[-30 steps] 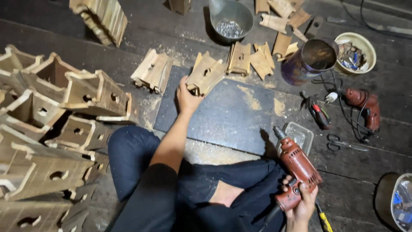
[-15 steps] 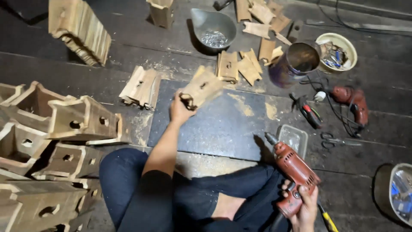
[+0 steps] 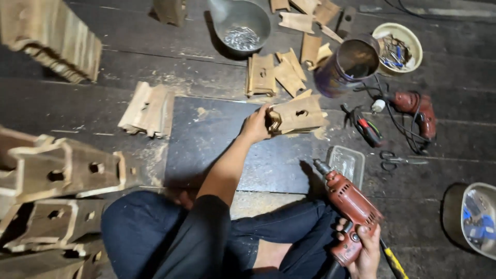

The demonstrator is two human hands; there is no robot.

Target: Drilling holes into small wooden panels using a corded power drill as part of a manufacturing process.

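L hand (image 3: 257, 124): closed on the near-left end of a small wooden piece w/ a hole (image 3: 297, 114), held just above the far-right corner of the dark mat (image 3: 217, 144).
R hand (image 3: 368, 250): wrapped round the grip of a red drill (image 3: 347, 209), held off the mat's near-right corner, bit aimed up and left toward the mat.
Piece: long axis roughly left-right, tipped slightly up at the right; holed face turned toward the camera.
Progress (judged): piece is in hand, drill not yet applied to it; many finished box-like assemblies (image 3: 62, 170) are stacked off the mat's left edge; loose flat blanks (image 3: 150, 108) are piled beyond the far-left corner, more blanks (image 3: 268, 75) past the far edge, so a good share looks left.
Around: clear tray (image 3: 347, 161) beside the right edge; pliers (image 3: 364, 126), second drill (image 3: 416, 108), scissors (image 3: 398, 160) further right; metal pan of nails (image 3: 240, 20), tin can (image 3: 349, 62), bowl of bits (image 3: 398, 46) far side.
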